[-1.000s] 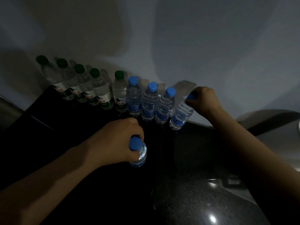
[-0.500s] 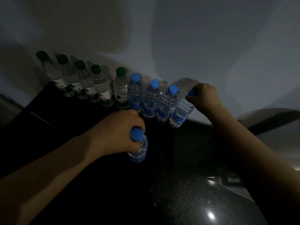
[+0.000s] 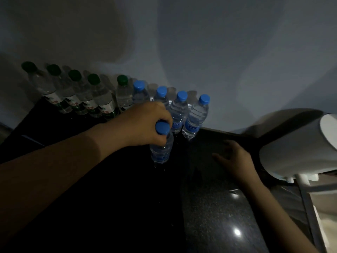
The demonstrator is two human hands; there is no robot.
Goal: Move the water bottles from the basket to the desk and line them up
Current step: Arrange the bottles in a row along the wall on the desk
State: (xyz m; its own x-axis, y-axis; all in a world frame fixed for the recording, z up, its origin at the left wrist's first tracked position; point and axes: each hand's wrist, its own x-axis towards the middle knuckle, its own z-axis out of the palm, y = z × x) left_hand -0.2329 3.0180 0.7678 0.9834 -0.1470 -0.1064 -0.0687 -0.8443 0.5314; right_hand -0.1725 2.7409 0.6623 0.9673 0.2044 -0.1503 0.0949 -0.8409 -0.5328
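A row of water bottles stands along the wall on the dark desk (image 3: 109, 207): several green-capped bottles (image 3: 102, 99) on the left, then several blue-capped ones, the rightmost blue-capped bottle (image 3: 195, 117) standing alone at the row's end. My left hand (image 3: 145, 123) grips the neck of another blue-capped bottle (image 3: 161, 148), held upright just in front of the row. My right hand (image 3: 235, 159) hovers low over the desk to the right with its fingers spread, holding nothing. The basket is out of view.
A white rounded object (image 3: 295, 150) sits at the right beyond the desk edge, with a pale frame (image 3: 310, 207) below it. A grey wall (image 3: 200, 42) runs directly behind the bottle row. A light reflects off the desk's speckled front part (image 3: 237, 231).
My right hand let go of the rightmost blue-capped bottle and drew back toward me, opening. My left hand carried its bottle farther toward the row.
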